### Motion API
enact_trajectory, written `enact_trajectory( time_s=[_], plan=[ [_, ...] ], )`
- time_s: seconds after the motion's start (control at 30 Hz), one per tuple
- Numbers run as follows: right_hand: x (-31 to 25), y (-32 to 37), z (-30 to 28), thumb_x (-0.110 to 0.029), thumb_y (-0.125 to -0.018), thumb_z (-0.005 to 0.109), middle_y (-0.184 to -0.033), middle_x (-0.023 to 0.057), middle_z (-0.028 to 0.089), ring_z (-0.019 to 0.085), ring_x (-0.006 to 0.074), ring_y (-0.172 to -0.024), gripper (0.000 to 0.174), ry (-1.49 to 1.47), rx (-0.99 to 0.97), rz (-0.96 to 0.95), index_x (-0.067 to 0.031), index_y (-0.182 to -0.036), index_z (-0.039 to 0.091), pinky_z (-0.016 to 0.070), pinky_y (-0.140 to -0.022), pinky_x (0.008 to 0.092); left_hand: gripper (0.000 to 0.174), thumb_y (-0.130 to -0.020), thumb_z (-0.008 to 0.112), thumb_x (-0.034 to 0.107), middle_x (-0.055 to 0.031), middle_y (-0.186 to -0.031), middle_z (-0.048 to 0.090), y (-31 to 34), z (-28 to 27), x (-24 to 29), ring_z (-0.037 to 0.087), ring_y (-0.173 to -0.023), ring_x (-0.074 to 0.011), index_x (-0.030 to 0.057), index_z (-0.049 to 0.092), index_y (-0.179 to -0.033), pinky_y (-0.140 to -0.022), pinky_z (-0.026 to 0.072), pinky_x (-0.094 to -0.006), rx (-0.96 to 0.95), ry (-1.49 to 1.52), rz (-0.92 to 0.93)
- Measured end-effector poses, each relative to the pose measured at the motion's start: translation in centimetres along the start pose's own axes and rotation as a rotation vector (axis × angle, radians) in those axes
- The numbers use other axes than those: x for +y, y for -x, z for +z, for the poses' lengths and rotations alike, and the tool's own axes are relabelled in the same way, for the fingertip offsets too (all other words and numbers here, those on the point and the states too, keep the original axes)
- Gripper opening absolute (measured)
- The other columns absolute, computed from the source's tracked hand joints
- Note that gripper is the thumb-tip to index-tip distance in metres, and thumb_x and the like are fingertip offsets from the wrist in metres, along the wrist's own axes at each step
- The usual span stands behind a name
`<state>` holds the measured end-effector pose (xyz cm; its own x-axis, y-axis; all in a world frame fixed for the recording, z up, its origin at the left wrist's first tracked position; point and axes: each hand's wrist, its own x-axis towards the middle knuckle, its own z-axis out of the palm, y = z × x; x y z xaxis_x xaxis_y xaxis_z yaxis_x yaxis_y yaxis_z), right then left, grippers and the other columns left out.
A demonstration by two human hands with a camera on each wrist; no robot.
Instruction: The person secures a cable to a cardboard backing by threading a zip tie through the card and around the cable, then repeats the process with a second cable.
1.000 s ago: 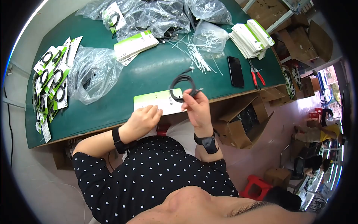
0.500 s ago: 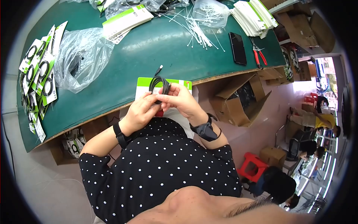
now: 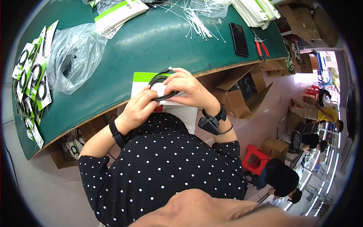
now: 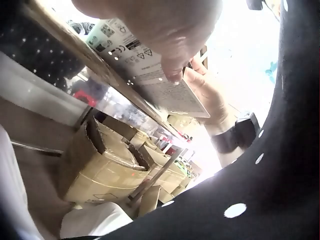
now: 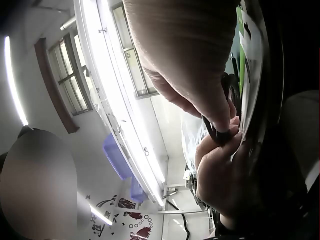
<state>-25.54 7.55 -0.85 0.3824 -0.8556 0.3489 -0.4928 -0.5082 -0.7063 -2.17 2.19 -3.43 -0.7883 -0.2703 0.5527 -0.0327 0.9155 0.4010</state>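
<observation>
A coiled black cable point(image 3: 154, 80) lies over a white and green packaging card point(image 3: 140, 77) at the table's front edge, its plug end sticking up. My right hand point(image 3: 191, 89) pinches the right side of the coil with curled fingers. From the lower left, my left hand point(image 3: 136, 109) grips the card, its fingertips on the coil's lower left. The left wrist view shows the card's printed back point(image 4: 150, 87) with a thumb point(image 4: 172, 70) pressed on it. Both hands meet at the coil in the right wrist view, where my left hand point(image 5: 220, 175) is partly dark.
Carded cables point(image 3: 32, 75) are heaped at the table's left, beside a clear plastic bag point(image 3: 75, 56). Blank-looking card stacks point(image 3: 121, 15), white cable ties point(image 3: 196, 22), a phone point(image 3: 239, 39) and red-handled pliers point(image 3: 260, 47) lie farther back. An open carton point(image 3: 240, 98) stands below the table's right side.
The card and coil have come closer to my body, with the coil now held against the card. My right hand has shifted round to the coil's right side. The head view has tilted down.
</observation>
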Motion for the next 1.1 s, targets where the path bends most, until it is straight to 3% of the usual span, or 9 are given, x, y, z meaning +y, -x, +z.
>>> enact_trajectory(
  time_s=[0.13,0.3,0.43,0.6,0.7,0.83,0.93,1.1],
  plan=[
    [-0.4,-0.2,-0.2,-0.012,-0.075,0.077,-0.094,0.0025,0.066,0.061,0.0216,-0.099,0.016,-0.109,-0.036,0.101,-0.0090,-0.084,0.064,0.0344,-0.106,0.0464,0.013,-0.074,0.062,0.005,-0.0153,-0.102,0.058,-0.2,-0.3,0.1,0.061,-0.099,-0.0300,-0.0012,0.061,-0.085,-0.098,0.0480,-0.0472,-0.004,0.024,-0.024],
    [-0.4,-0.4,-0.2,-0.010,-0.076,0.076,-0.089,0.0023,0.067,0.062,0.0219,-0.095,0.015,-0.217,-0.040,0.062,-0.0087,-0.084,0.064,0.0349,-0.105,0.0456,0.015,-0.073,0.063,0.004,-0.0154,-0.103,0.057,-0.5,-0.6,0.0,0.060,-0.101,-0.0302,-0.0013,0.061,-0.086,-0.099,0.0469,-0.0483,-0.036,0.050,-0.037],
    [0.0,-0.3,0.7,-0.014,-0.077,0.074,-0.081,0.0007,0.064,0.061,0.0205,-0.080,0.012,-0.263,0.042,0.071,-0.0084,-0.080,0.064,0.0374,-0.104,0.0447,0.019,-0.073,0.071,0.001,-0.0149,-0.100,0.059,-1.0,-0.9,0.5,0.062,-0.098,-0.0329,-0.0011,0.063,-0.089,-0.097,0.0484,-0.0481,0.051,0.096,-0.085],
    [-0.3,-0.3,1.3,-0.013,-0.076,0.074,-0.082,0.0010,0.066,0.063,0.0199,-0.083,0.011,-0.121,0.086,0.107,-0.0084,-0.081,0.065,0.0397,-0.102,0.0443,0.020,-0.073,0.072,0.001,-0.0155,-0.105,0.060,-0.6,-0.7,0.5,0.062,-0.101,-0.0342,0.0000,0.065,-0.091,-0.097,0.0484,-0.0477,0.020,0.021,-0.074],
    [-0.5,-0.3,1.5,-0.012,-0.076,0.074,-0.082,0.0009,0.067,0.063,0.0194,-0.084,0.010,-0.055,0.139,0.130,-0.0087,-0.081,0.065,0.0400,-0.101,0.0444,0.023,-0.073,0.067,0.004,-0.0152,-0.108,0.061,-0.1,-0.2,0.4,0.062,-0.106,-0.0299,-0.0003,0.065,-0.096,-0.097,0.0478,-0.0478,0.088,0.003,-0.071],
    [-0.2,0.0,1.3,-0.009,-0.075,0.076,-0.090,0.0014,0.069,0.065,0.0191,-0.089,0.016,0.013,0.104,0.087,-0.0088,-0.088,0.066,0.0385,-0.103,0.0450,0.026,-0.073,0.067,0.006,-0.0162,-0.110,0.062,0.1,0.0,0.1,0.063,-0.105,-0.0294,-0.0005,0.065,-0.098,-0.096,0.0485,-0.0478,0.055,-0.036,-0.027],
    [0.1,0.5,1.5,-0.015,-0.073,0.077,-0.090,0.0003,0.068,0.063,0.0204,-0.090,0.020,0.077,0.110,0.019,-0.0099,-0.089,0.066,0.0386,-0.103,0.0454,0.025,-0.074,0.066,0.007,-0.0159,-0.109,0.063,0.3,0.1,0.1,0.063,-0.104,-0.0291,-0.0008,0.065,-0.098,-0.096,0.0486,-0.0475,0.038,-0.048,-0.022],
    [-1.6,0.7,0.3,-0.016,-0.071,0.079,-0.098,0.0020,0.069,0.063,0.0216,-0.099,0.031,0.062,0.041,0.040,-0.0094,-0.098,0.068,0.0392,-0.103,0.0453,0.024,-0.074,0.067,0.007,-0.0154,-0.107,0.062,0.0,-0.1,0.1,0.063,-0.101,-0.0287,-0.0008,0.064,-0.096,-0.095,0.0490,-0.0468,0.050,-0.052,-0.018]
  ],
)
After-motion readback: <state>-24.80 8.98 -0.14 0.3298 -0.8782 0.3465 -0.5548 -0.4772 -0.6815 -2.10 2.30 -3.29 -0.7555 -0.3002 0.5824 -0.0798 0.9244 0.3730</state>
